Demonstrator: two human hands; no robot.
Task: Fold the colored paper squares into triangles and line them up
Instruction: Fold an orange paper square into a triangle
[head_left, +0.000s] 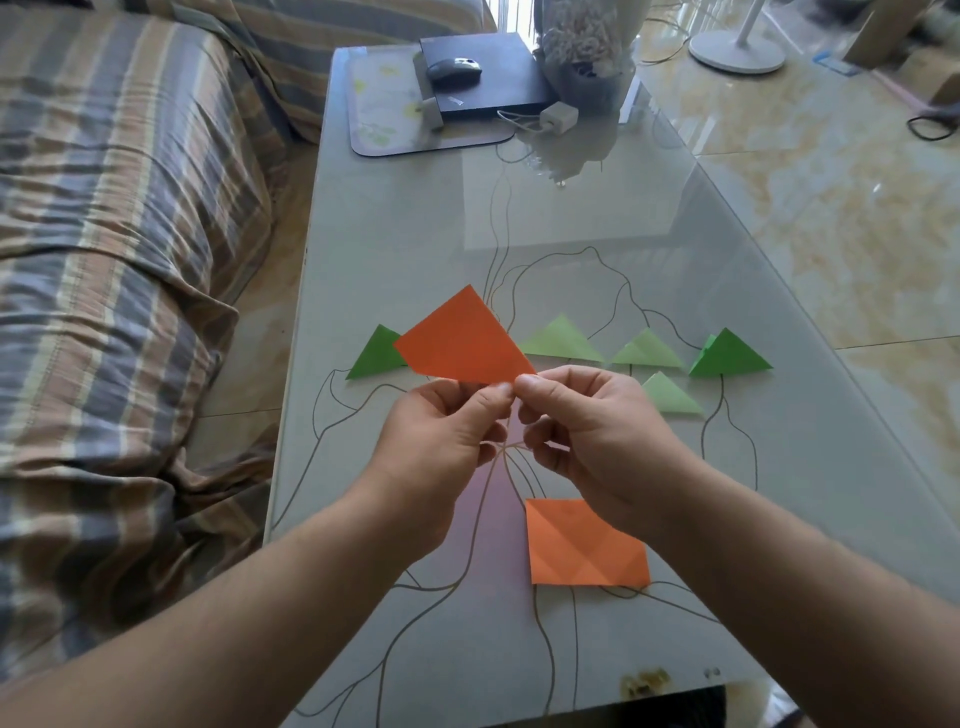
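Observation:
An orange paper square (460, 340) is held up above the glass table. My left hand (441, 447) and my right hand (587, 436) both pinch its near corner, thumbs almost touching. Behind it lies a row of folded green triangles: a dark green one (375, 359) at the left, partly hidden by the orange paper, two pale green ones (561, 340) (647, 351), and a dark green one (727, 356) at the right. Another pale green triangle (669, 395) lies nearer, beside my right hand. A second orange square (584, 545) with crease marks lies flat near the front, under my right wrist.
The glass table (415, 234) runs away from me. At its far end are a dark box with a mouse (454, 68), a floral mat (379, 114), a white charger (558, 115) and a wrapped bouquet (587, 47). A striped sofa (114, 260) stands left, tiled floor right.

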